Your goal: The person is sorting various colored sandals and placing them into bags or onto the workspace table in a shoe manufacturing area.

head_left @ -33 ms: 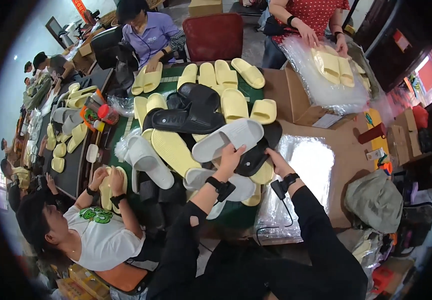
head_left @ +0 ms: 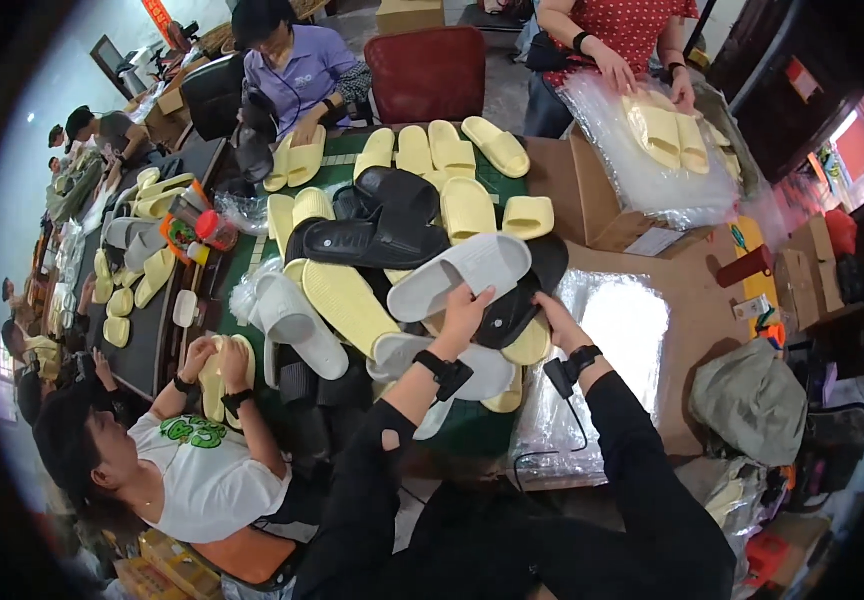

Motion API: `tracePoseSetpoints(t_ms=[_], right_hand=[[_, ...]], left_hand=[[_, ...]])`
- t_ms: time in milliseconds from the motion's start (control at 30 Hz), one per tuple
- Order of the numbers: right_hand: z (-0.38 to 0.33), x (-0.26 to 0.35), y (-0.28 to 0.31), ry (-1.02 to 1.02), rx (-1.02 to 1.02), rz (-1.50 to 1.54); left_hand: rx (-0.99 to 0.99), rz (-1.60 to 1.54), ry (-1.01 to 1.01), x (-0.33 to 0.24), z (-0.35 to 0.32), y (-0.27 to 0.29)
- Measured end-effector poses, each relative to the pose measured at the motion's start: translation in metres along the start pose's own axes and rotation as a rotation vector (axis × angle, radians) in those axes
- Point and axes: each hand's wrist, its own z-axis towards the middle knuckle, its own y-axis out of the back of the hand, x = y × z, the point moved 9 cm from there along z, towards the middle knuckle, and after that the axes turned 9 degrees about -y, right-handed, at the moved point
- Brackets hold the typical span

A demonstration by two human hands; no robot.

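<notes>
My left hand point(head_left: 464, 316) is closed on the edge of a light grey slide slipper point(head_left: 460, 277), which is tilted above the pile. In my right hand point(head_left: 558, 322), the fingers grip the side of a black slide slipper point(head_left: 514, 312), partly covered by the grey one. Beneath my left wrist lies another grey slipper point(head_left: 482, 372). A yellow slipper point(head_left: 529, 345) shows beside my right fingers. More black slippers point(head_left: 377, 235) and a long yellow slipper point(head_left: 347, 302) are heaped just beyond, on the green table top point(head_left: 462, 432).
Shiny clear plastic bags point(head_left: 592, 360) lie right of my hands. A cardboard box point(head_left: 597, 200) with plastic sheets stands at the far right, where a person handles yellow slippers point(head_left: 654, 132). Another person point(head_left: 207, 465) sits close on my left, one more across the table. A red chair point(head_left: 427, 75) stands opposite.
The grey slipper and the black slipper have shifted very slightly to the right with my hands. Both hands keep their hold.
</notes>
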Motion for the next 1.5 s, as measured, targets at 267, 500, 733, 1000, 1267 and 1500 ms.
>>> tracePoseSetpoints(t_ms=[267, 500, 733, 1000, 1267, 1500], right_hand=[[-0.011, 0.125, 0.012, 0.263, -0.172, -0.181], [0.003, 0.196, 0.043, 0.536, -0.593, -0.727], [-0.056, 0.165, -0.008, 0.948, -0.729, -0.859], [-0.120, -0.026, -0.077, 0.727, -0.127, -0.878], [-0.169, -0.112, -0.065, 0.417, 0.013, -0.828], [-0.188, -0.131, -0.036, 0.484, -0.112, -0.921]], left_hand=[[0.101, -0.147, -0.184, -0.056, 0.062, -0.066], [0.080, 0.320, -0.176, -0.066, 0.063, -0.068], [-0.341, 0.930, -0.455, -0.094, -0.048, 0.050], [-1.219, 0.861, 0.244, -0.033, -0.134, 0.267], [-1.001, 0.298, -0.166, -0.040, -0.118, 0.270], [-0.640, 0.226, -0.547, -0.157, -0.087, 0.166]])
